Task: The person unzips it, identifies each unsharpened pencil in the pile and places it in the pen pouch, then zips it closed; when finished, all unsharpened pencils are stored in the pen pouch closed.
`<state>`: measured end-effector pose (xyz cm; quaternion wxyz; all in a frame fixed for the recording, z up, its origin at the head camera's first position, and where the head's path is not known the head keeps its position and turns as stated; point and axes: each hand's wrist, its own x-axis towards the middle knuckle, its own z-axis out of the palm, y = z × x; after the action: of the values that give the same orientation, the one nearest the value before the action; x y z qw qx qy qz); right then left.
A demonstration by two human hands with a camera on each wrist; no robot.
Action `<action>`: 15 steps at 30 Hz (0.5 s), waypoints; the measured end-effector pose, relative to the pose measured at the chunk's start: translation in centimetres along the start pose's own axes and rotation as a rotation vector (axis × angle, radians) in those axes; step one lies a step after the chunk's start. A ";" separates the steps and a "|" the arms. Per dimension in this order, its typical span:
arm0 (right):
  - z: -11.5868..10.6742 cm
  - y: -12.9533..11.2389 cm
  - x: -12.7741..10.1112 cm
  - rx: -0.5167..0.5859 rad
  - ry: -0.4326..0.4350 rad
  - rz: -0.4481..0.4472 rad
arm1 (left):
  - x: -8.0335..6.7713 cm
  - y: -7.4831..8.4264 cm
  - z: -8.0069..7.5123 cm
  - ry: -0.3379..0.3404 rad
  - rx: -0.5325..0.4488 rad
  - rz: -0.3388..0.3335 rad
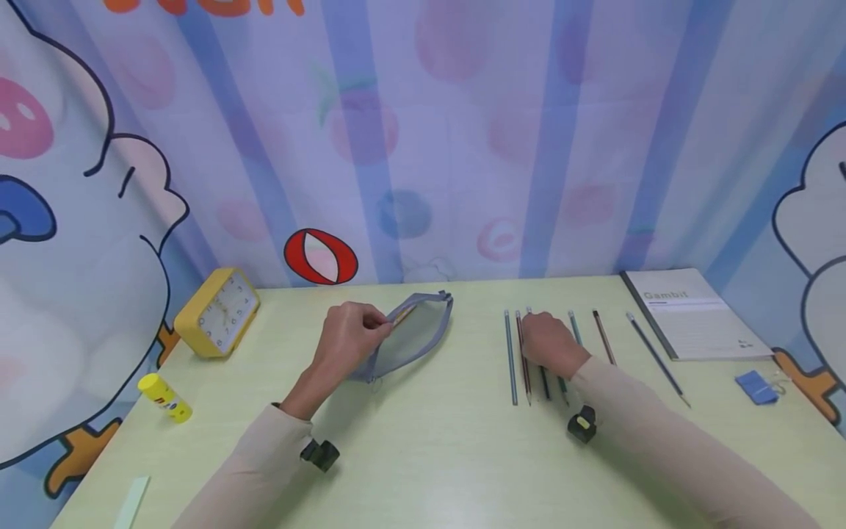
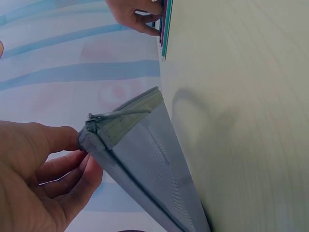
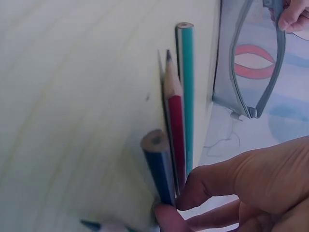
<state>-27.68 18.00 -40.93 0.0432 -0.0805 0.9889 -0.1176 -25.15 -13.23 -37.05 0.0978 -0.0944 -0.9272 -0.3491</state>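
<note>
Over on the pale green table [image 1: 423, 455], the left hand [image 1: 346, 339] pinches the top edge of a grey mesh pencil case [image 1: 413, 334], lifting its long, open zipper side. Right of it, the right hand [image 1: 548, 342] rests on a row of pencils [image 1: 512, 360] lying side by side, fingertips pinching a dark blue pencil [image 3: 159, 164] beside a red one [image 3: 175, 125], long axes running toward the curtain.

Head view looks down across the table [image 1: 423, 455]; wrist views sit close, sharing its tabletop.

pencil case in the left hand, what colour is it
Grey mesh pencil case, with a grey zip along its top edge; the left wrist view shows it best.
</note>
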 end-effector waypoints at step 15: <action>-3.7 -0.6 -1.0 0.287 -0.050 -0.021 | 0.1 0.0 0.0 0.011 0.000 0.014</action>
<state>-26.96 18.43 -37.14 0.0777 -0.0868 0.9596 -0.2561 -25.28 -13.22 -36.96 0.1054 -0.0986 -0.9260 -0.3489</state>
